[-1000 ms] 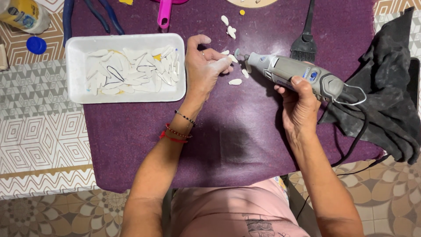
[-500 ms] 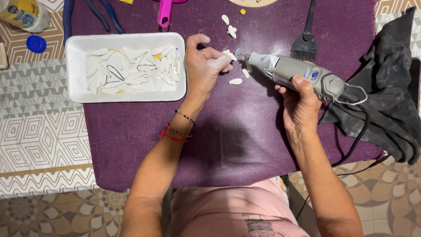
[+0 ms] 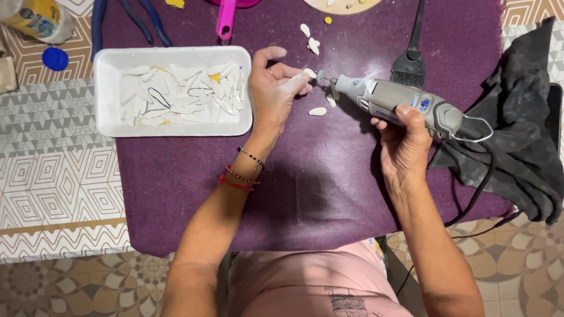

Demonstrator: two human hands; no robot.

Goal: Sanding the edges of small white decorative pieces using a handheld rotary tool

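Note:
My left hand [image 3: 275, 88] pinches a small white petal-shaped piece [image 3: 309, 73] between thumb and fingers, just right of a white foam tray [image 3: 111, 123]. My right hand [image 3: 405, 138] grips a grey corded rotary tool [image 3: 399, 100], held nearly level with its small grinding tip [image 3: 321, 76] touching the held piece. The tray holds several white petal-shaped pieces [image 3: 182, 94]. More loose white pieces [image 3: 318, 111] lie on the purple cloth [image 3: 305, 188] below the tool tip and further back [image 3: 309, 36].
A black brush [image 3: 410, 58] lies behind the tool. A dark rag [image 3: 517, 117] is bunched at the right edge. Blue-handled pliers [image 3: 100, 23], a pink handle [image 3: 225, 19], a blue bottle cap [image 3: 55, 58] and a yellow bottle [image 3: 35, 17] sit at the back left.

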